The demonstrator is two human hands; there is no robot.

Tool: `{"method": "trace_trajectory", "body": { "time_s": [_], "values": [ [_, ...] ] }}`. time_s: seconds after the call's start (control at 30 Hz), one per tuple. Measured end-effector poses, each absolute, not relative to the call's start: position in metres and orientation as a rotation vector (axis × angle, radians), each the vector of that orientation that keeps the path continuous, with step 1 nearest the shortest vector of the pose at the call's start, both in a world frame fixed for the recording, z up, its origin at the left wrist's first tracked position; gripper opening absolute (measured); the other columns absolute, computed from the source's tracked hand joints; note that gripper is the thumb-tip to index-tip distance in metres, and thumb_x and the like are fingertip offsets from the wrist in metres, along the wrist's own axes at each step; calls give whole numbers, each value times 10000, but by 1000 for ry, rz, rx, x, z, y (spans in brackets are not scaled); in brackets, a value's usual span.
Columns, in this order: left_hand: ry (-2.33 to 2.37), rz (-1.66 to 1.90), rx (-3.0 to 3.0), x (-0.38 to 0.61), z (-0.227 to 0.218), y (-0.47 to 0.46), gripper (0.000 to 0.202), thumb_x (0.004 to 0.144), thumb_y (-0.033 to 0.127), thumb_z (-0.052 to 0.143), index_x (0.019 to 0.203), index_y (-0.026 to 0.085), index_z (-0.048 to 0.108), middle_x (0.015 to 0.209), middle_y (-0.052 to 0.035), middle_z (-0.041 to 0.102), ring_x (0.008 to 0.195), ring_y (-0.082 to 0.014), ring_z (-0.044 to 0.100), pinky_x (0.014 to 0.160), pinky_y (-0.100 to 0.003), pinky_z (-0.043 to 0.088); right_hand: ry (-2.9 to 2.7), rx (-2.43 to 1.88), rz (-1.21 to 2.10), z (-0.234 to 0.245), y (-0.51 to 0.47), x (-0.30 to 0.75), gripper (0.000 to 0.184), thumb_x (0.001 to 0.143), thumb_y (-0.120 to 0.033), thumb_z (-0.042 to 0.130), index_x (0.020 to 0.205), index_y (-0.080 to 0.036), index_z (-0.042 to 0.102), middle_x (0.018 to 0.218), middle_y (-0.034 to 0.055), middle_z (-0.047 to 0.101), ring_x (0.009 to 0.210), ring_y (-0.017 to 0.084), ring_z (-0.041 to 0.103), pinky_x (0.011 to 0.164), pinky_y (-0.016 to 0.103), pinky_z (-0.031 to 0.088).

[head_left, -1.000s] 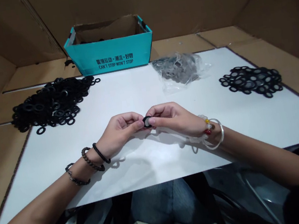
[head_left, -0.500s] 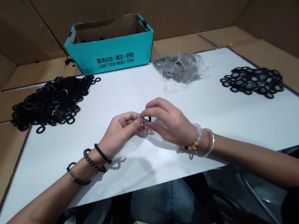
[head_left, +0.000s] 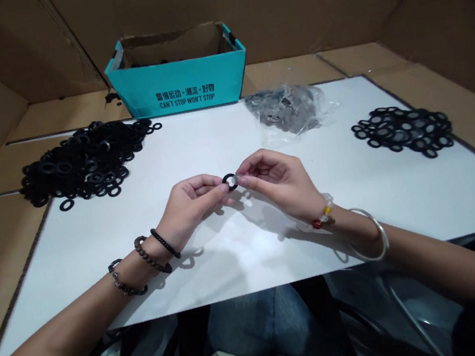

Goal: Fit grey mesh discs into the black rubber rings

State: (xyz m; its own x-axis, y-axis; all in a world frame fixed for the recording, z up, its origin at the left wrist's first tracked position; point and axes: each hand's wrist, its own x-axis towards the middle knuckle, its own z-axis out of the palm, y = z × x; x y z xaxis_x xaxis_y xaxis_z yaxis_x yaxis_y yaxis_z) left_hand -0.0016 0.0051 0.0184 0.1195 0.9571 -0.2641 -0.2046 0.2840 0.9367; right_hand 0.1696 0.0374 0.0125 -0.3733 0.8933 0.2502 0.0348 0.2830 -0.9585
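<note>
A black rubber ring (head_left: 224,181) stands upright between my hands, above the white board (head_left: 250,260). My left hand (head_left: 192,204) pinches its lower edge between thumb and fingertips. My right hand (head_left: 278,180) holds its other side in the fingertips, where a small pale, clear piece (head_left: 237,177) seems to show, too small to identify. Both hands hover close together over the board's middle. On the left lies a heap of black rubber rings (head_left: 82,163). A smaller heap of black rings with grey centres (head_left: 401,131) lies on the right.
A teal cardboard box (head_left: 180,85) with an open top stands behind the board. A clear plastic bag of grey discs (head_left: 287,111) lies near the board's back edge. Brown cardboard walls surround the work area, and my knees sit below the front edge.
My hands have drawn slightly apart, and the black ring now shows fully between them. My right hand has shifted to the right and turned flatter, and the view has moved slightly.
</note>
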Motion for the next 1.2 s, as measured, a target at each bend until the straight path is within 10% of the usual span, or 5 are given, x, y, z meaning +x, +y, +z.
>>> {"method": "trace_trajectory", "body": {
  "time_s": [0.4, 1.2],
  "values": [
    [1195, 1029, 1196, -2, 19, 3, 204, 656, 292, 732, 739, 130, 639, 711, -30, 679, 670, -141, 644, 652, -239, 505, -1593, -949, 1663, 16, 39, 171, 290, 649, -357, 737, 728, -128, 577, 697, 15, 613, 632, 96, 573, 585, 228, 463],
    [1261, 1334, 1737, 1, 5, -4, 28, 807, 146, 564, 818, 159, 586, 776, -16, 625, 728, -108, 594, 672, -201, 483, -1973, -860, 975, 27, 30, 172, 135, 790, -238, 606, 749, -113, 634, 736, 52, 661, 667, 114, 592, 604, 231, 474]
  ]
}}
